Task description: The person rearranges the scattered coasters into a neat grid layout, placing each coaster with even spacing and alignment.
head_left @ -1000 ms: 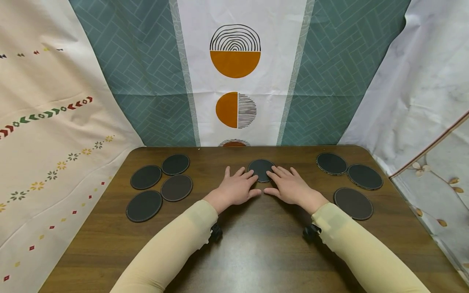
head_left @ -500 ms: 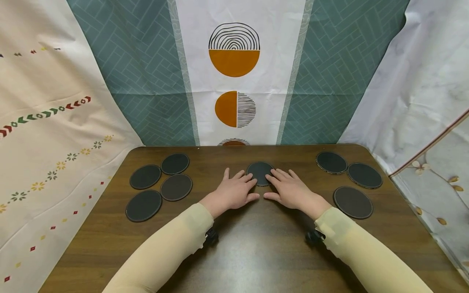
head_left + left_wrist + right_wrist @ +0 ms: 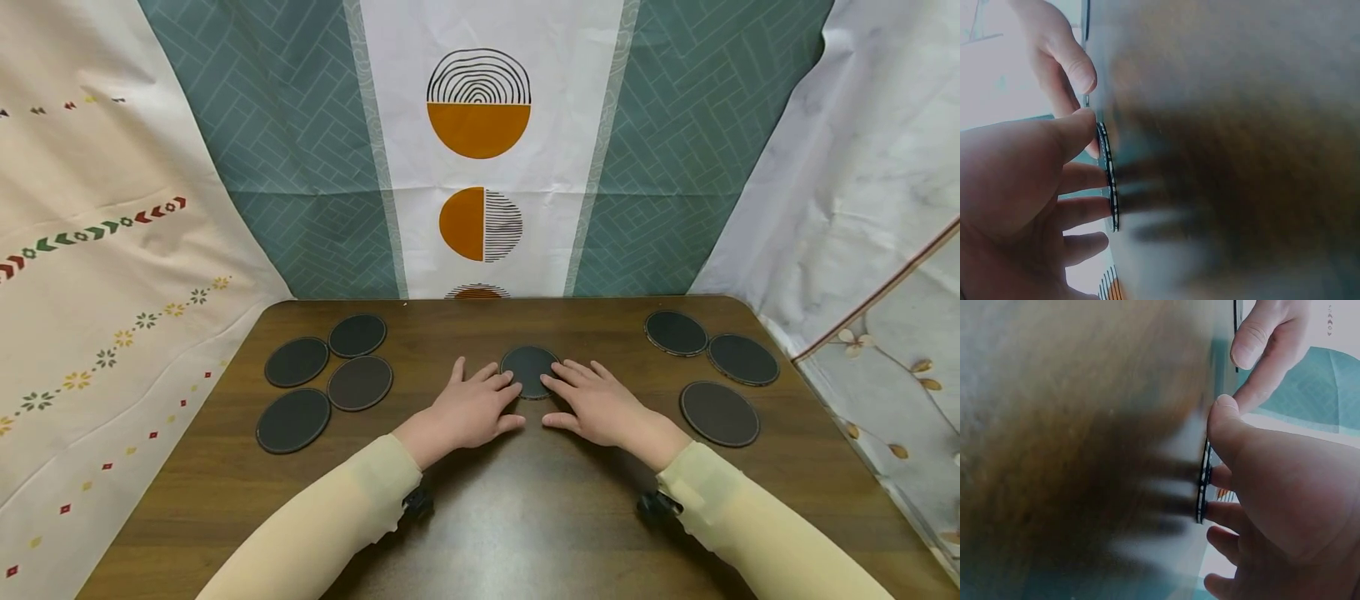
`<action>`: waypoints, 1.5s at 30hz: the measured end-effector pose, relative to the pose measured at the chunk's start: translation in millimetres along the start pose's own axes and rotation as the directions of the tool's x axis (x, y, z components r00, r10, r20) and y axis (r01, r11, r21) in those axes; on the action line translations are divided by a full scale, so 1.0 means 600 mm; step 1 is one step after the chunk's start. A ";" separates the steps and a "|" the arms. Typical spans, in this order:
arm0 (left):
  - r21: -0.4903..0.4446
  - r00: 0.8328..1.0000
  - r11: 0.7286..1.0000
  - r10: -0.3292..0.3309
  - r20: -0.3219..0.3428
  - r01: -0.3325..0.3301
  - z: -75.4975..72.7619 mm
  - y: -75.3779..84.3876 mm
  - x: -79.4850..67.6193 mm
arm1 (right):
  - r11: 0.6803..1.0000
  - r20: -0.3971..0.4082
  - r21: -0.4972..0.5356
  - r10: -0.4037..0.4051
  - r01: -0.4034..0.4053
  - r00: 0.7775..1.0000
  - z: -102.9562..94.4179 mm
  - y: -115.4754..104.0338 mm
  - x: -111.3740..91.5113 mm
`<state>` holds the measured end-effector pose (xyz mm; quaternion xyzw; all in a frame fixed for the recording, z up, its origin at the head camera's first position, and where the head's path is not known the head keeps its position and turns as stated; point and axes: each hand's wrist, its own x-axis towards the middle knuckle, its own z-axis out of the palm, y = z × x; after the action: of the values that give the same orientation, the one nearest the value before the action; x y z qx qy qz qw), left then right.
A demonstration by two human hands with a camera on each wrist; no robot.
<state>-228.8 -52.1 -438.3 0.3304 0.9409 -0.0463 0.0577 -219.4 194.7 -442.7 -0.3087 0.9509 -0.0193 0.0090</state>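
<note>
A dark round coaster (image 3: 528,372) with a stitched rim lies flat near the middle of the table's far part. My left hand (image 3: 468,408) touches its left side with fingertips, the fingers spread and fairly straight. On the opposite side, my right hand (image 3: 602,406) rests its fingertips on the coaster in a similar way. Both thumbs stay off it, nearer to me. In the left wrist view, the coaster's thin edge (image 3: 1109,181) shows beyond the left fingers. The right wrist view shows the same thin coaster edge (image 3: 1203,484) by the right fingertips.
Several similar coasters (image 3: 360,383) lie in a group at the left of the wooden table (image 3: 487,517). Three more coasters (image 3: 720,413) lie at the right. Patterned curtains (image 3: 300,150) hang around the table's back and sides.
The middle coaster has slid toward me and slightly left, with both hands moving along on it. The side coasters have stayed in place.
</note>
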 end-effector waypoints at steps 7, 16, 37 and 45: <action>-0.006 1.000 1.000 0.007 -0.008 -0.007 0.006 -0.001 -0.016 | 1.000 0.003 -0.001 -0.008 0.008 1.000 0.002 -0.008 -0.007; -0.007 1.000 1.000 0.021 -0.023 -0.021 -0.002 0.005 -0.021 | 1.000 0.005 -0.007 -0.010 0.010 1.000 -0.003 -0.017 -0.010; 0.016 0.998 0.999 0.039 -0.046 -0.039 -0.005 0.012 -0.032 | 0.999 -0.001 0.025 -0.030 0.030 1.000 0.000 -0.022 -0.022; -0.032 0.997 0.998 0.045 -0.056 -0.047 -0.006 0.011 -0.025 | 0.999 -0.021 0.020 -0.034 0.035 0.999 0.001 -0.022 -0.021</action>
<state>-213.3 -55.9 -433.1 0.3522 0.9349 -0.0202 0.0382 -201.7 191.4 -442.9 -0.3247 0.9453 -0.0323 0.0019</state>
